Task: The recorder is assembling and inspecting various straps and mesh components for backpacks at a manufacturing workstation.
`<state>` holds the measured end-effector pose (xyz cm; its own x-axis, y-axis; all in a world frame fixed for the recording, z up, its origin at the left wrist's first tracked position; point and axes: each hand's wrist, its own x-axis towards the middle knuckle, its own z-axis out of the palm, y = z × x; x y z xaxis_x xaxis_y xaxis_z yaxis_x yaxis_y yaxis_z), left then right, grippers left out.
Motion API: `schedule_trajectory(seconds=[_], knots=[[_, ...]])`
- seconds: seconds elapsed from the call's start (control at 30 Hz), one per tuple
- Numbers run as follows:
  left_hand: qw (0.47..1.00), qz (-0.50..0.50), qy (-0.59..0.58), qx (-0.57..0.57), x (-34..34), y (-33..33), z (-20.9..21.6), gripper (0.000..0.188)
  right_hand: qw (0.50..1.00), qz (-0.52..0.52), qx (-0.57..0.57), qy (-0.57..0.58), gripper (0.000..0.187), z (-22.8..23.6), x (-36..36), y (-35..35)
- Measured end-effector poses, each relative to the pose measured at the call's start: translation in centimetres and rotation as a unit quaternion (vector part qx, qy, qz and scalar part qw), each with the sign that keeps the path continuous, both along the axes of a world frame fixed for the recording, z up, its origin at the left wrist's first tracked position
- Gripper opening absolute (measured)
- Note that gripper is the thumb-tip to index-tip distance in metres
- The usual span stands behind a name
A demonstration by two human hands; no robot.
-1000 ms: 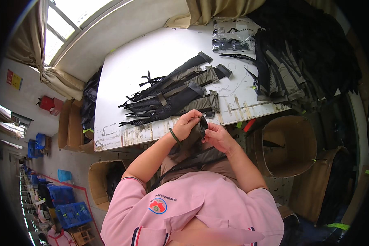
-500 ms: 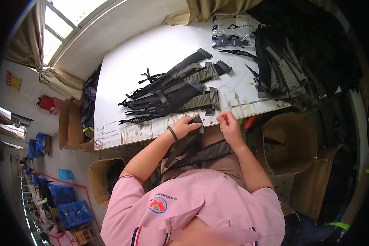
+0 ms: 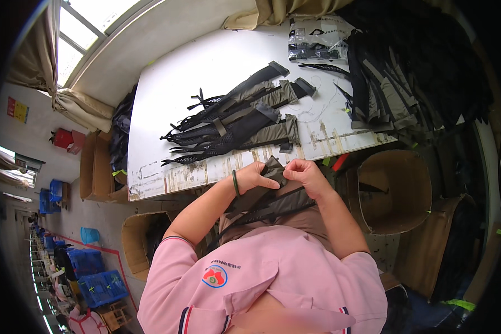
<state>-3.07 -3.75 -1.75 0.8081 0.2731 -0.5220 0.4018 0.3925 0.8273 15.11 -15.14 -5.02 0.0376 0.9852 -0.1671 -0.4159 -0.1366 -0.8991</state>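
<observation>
Cloth strip (image 3: 274, 171), dark, slanted across the head view from the white table's (image 3: 172, 75) near edge down toward the lap (image 3: 289, 220). The left hand (image 3: 253, 178) gripped its upper end, thumb on top; the right hand's (image 3: 308, 176) thumb and fingertips were pinched together and, as far as the view showed, held its right edge. A fan of black and grey straps (image 3: 244, 125) lay just inside the table edge, white tabletop stretching behind it. A larger dark heap (image 3: 423, 72) covered the table's right end. Left cardboard box (image 3: 132, 245) and right cardboard box (image 3: 402, 173) flanked the lap, with room for both hands between.
</observation>
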Motion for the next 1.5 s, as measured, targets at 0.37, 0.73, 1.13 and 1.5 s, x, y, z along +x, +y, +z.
schedule_trajectory(seconds=[0.37, 0.73, 1.13, 1.5], knots=[[0.847, 0.029, 0.012, 0.53, 0.2, 3.4, -2.0, 0.038, 0.866, -0.036, -0.039, -0.497, 0.034, -3.0, 0.2, -5.4], [0.628, 0.072, 0.087, 0.77, -0.5, 11.6, -3.6, 0.017, 0.813, -0.103, -0.077, -0.568, 0.047, -0.6, 2.6, -4.3], [0.928, -0.01, -0.03, 0.371, -0.2, 2.4, 2.1, 0.018, 0.86, -0.236, 0.122, -0.435, 0.038, 2.5, -0.1, 2.6], [0.892, 0.032, -0.023, 0.45, 2.8, -0.5, 1.2, 0.018, 0.705, -0.264, 0.18, -0.634, 0.011, 1.9, -1.1, 2.1]])
